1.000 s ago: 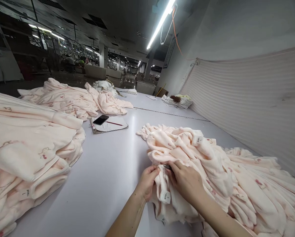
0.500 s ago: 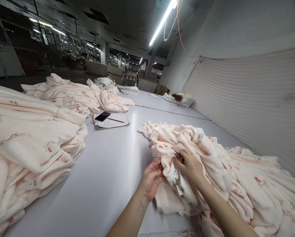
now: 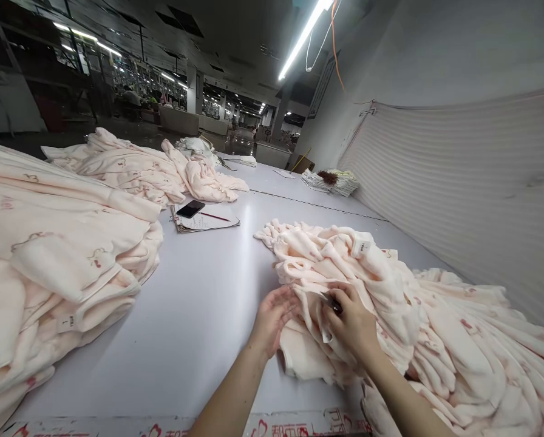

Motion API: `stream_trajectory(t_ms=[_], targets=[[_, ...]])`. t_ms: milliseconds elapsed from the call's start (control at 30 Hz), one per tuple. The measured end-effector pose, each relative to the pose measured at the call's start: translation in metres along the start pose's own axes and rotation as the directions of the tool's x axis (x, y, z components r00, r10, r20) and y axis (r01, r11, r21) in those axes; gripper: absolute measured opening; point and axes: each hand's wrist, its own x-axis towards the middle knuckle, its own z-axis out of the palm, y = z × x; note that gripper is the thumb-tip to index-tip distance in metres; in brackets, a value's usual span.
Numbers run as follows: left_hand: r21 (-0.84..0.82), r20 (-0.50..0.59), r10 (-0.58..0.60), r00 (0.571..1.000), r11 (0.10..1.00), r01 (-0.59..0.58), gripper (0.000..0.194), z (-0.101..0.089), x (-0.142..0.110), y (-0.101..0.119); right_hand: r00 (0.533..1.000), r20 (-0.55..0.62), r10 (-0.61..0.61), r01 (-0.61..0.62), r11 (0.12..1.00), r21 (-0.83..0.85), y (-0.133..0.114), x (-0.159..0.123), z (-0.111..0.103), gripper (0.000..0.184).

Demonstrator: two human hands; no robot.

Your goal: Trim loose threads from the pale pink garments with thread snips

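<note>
A heap of pale pink plush garments (image 3: 399,309) with small printed figures spreads over the right of the table. My right hand (image 3: 351,318) is closed around small dark thread snips (image 3: 331,301), their pale tip pointing left over the cloth. Facing it, my left hand (image 3: 274,315) has its fingers stretched and apart at the left edge of the heap; whether the fingertips touch the fabric, I cannot tell. A white size label (image 3: 362,245) shows on top of the heap. Another small white tag (image 3: 326,332) hangs between my hands, partly hidden.
More pink garments (image 3: 71,243) lie piled on the left, with others (image 3: 135,167) behind. A notepad (image 3: 208,221) carries a black phone (image 3: 190,209) and a pencil (image 3: 215,216). Paper stacks (image 3: 331,182) stand by the striped curtain (image 3: 458,182). Printed packaging (image 3: 163,426) lies along the near edge.
My left hand has let go of the garment edge and its fingers have spread. My right hand with the snips has shifted slightly right. The tagged fabric between my hands has moved and turned.
</note>
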Motion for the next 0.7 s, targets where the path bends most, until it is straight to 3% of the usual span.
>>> stream_trajectory(t_ms=[100, 167, 300, 400, 500, 600, 700], targets=[[0.153, -0.187, 0.039, 0.982, 0.988, -0.010, 0.033, -0.027, -0.012, -0.004, 0.999, -0.019, 0.041, -0.039, 0.996, 0.079, 0.009, 0.013, -0.005, 0.013], [0.230, -0.263, 0.014, 0.965, 0.972, 0.048, 0.037, -0.042, -0.019, -0.013, 0.998, -0.042, 0.051, -0.047, 0.995, 0.085, 0.012, 0.019, -0.005, 0.012], [0.311, -0.236, -0.100, 0.967, 0.935, 0.173, 0.033, -0.047, -0.019, -0.033, 0.988, -0.138, 0.076, -0.067, 0.995, 0.071, 0.015, 0.024, -0.003, 0.013], [0.326, -0.166, -0.111, 0.980, 0.931, 0.161, 0.022, -0.036, -0.011, -0.033, 0.978, -0.188, 0.088, -0.084, 0.996, 0.030, 0.021, 0.029, -0.005, 0.012], [0.275, -0.039, -0.110, 0.993, 0.954, 0.116, 0.014, -0.015, -0.006, -0.020, 0.963, -0.251, 0.097, -0.102, 0.995, -0.011, 0.036, 0.043, -0.010, 0.013], [0.173, 0.121, -0.135, 0.983, 0.978, 0.113, 0.016, 0.019, -0.004, -0.008, 0.931, -0.342, 0.125, -0.156, 0.986, -0.065, 0.049, 0.063, -0.019, 0.014], [0.062, 0.231, -0.136, 0.963, 0.990, 0.125, 0.029, 0.058, 0.000, -0.009, 0.943, -0.305, 0.135, -0.187, 0.971, -0.149, 0.050, 0.072, -0.031, 0.016]])
